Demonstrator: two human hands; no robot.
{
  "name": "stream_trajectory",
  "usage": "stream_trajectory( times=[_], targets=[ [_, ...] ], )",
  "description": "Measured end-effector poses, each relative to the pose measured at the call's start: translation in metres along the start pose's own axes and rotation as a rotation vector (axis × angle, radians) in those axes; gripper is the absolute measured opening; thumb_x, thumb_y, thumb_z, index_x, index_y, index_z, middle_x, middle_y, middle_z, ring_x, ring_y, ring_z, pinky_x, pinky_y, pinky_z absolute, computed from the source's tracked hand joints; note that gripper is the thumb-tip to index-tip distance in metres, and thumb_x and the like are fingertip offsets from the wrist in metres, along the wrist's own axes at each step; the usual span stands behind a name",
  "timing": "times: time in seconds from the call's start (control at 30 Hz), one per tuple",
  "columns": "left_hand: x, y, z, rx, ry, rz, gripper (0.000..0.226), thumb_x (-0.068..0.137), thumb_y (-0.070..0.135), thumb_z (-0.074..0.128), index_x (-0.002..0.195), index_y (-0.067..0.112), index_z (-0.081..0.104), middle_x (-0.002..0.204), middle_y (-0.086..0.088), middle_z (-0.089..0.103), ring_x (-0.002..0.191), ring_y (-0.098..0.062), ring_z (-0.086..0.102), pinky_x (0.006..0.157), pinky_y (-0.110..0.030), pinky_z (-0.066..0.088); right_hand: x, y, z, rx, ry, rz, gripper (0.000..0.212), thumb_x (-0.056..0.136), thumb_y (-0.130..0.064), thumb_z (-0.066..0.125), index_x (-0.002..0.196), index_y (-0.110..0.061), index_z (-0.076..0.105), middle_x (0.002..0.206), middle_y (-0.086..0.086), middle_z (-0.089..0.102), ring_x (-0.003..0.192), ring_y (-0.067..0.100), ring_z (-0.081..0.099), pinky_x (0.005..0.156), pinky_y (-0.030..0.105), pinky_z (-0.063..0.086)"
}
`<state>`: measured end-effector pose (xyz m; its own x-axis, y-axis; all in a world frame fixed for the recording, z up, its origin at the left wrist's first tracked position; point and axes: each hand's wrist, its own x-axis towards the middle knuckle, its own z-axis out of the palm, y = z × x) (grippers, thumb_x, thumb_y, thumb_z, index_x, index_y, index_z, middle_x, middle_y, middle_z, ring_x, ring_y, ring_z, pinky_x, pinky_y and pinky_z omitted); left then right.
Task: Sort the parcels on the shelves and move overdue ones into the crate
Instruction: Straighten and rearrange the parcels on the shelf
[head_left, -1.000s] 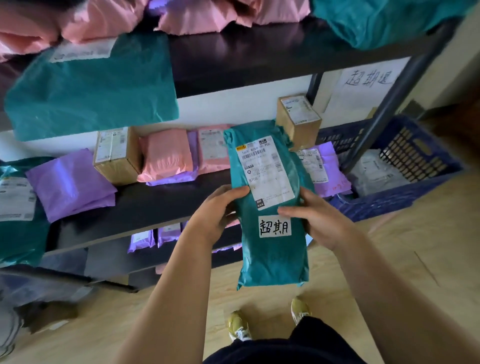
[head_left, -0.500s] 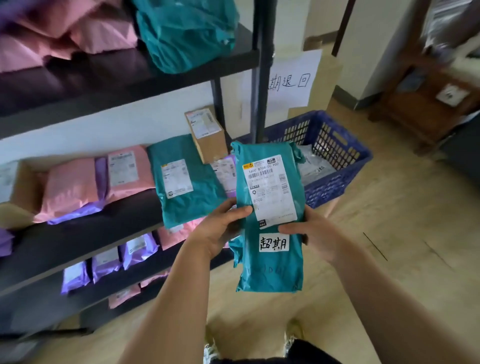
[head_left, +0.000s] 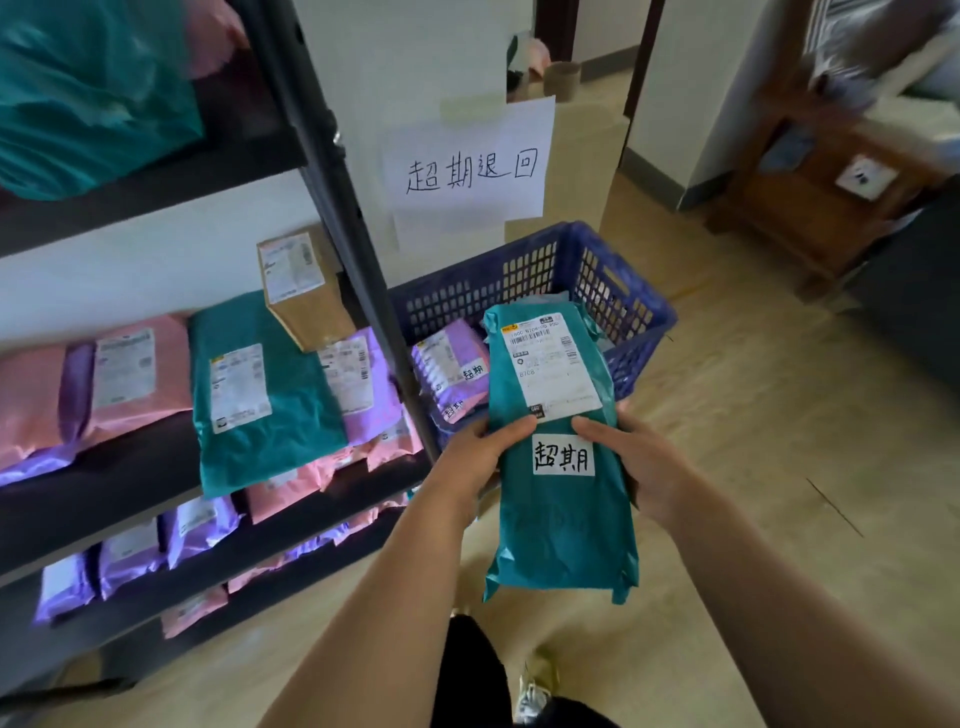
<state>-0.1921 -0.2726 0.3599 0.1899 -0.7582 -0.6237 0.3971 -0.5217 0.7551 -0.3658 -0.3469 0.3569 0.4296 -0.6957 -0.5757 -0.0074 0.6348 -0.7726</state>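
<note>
Head view: left hand (head_left: 475, 460) and right hand (head_left: 644, 465) pinch the teal parcel (head_left: 563, 525), which hides part of the crate (head_left: 519, 291).

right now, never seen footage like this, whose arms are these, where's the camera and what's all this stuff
There is no machine here. One camera worn on a person's head looks down at their two bare arms. The left hand and right hand grip a teal parcel by its sides. It carries a printed label and a handwritten sticker. Beyond it, on the floor, stands a blue crate with purple parcels inside, below a handwritten paper sign. To the left, dark shelves hold pink, purple and teal parcels and a cardboard box.
</note>
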Motion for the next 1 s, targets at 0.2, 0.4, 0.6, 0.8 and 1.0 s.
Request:
stream_trajectory(
  times=[0.2, 0.4, 0.6, 0.8, 1.0],
  targets=[
    [0.051, 0.026, 0.017, -0.019, 0.082, -0.045, 0.036, 0.086, 0.033, 0.073, 0.117, 0.017, 0.065, 0.101, 0.000, 0.076, 0.090, -0.017, 0.071, 0.083, -0.033, 0.058, 0.042, -0.014, -0.013, -0.068, 0.018, 0.073, 0.034, 0.085, -0.024, 0.076, 0.117, -0.018, 0.066, 0.107, 0.009, 0.075, 0.100, 0.030, 0.071, 0.093, 0.050, 0.054],
    [0.118, 0.061, 0.031, 0.000, 0.091, -0.115, 0.041, 0.085, 0.039, 0.073, 0.116, 0.012, 0.067, 0.099, -0.003, 0.075, 0.090, -0.020, 0.069, 0.075, -0.032, 0.057, 0.104, -0.050, -0.024, -0.148, 0.088, 0.124, 0.043, 0.078, -0.028, 0.082, 0.116, -0.015, 0.067, 0.103, 0.008, 0.076, 0.096, 0.031, 0.072, 0.092, 0.052, 0.055],
    [0.167, 0.095, 0.045, 0.068, 0.030, -0.130, 0.040, 0.090, 0.036, 0.068, 0.121, 0.011, 0.065, 0.102, -0.002, 0.072, 0.083, -0.015, 0.068, 0.063, -0.024, 0.056, 0.158, -0.089, -0.035, -0.135, 0.190, 0.134, 0.048, 0.074, -0.034, 0.084, 0.116, -0.017, 0.068, 0.101, 0.008, 0.076, 0.093, 0.030, 0.073, 0.089, 0.050, 0.057],
    [0.201, 0.107, 0.054, 0.129, -0.010, -0.174, 0.037, 0.090, 0.039, 0.066, 0.119, 0.016, 0.064, 0.099, 0.000, 0.070, 0.082, -0.014, 0.066, 0.062, -0.022, 0.054, 0.197, -0.121, -0.047, -0.175, 0.279, 0.175, 0.043, 0.081, -0.035, 0.079, 0.117, -0.017, 0.066, 0.101, 0.007, 0.075, 0.090, 0.026, 0.072, 0.078, 0.037, 0.059],
    [0.252, 0.116, 0.076, 0.134, 0.041, -0.210, 0.033, 0.088, 0.045, 0.067, 0.111, 0.022, 0.067, 0.107, -0.004, 0.071, 0.098, -0.023, 0.069, 0.088, -0.036, 0.057, 0.263, -0.162, -0.068, -0.341, 0.224, 0.283, 0.057, 0.079, -0.046, 0.077, 0.125, -0.017, 0.059, 0.108, 0.009, 0.071, 0.093, 0.028, 0.070, 0.084, 0.041, 0.058]
  ],
)
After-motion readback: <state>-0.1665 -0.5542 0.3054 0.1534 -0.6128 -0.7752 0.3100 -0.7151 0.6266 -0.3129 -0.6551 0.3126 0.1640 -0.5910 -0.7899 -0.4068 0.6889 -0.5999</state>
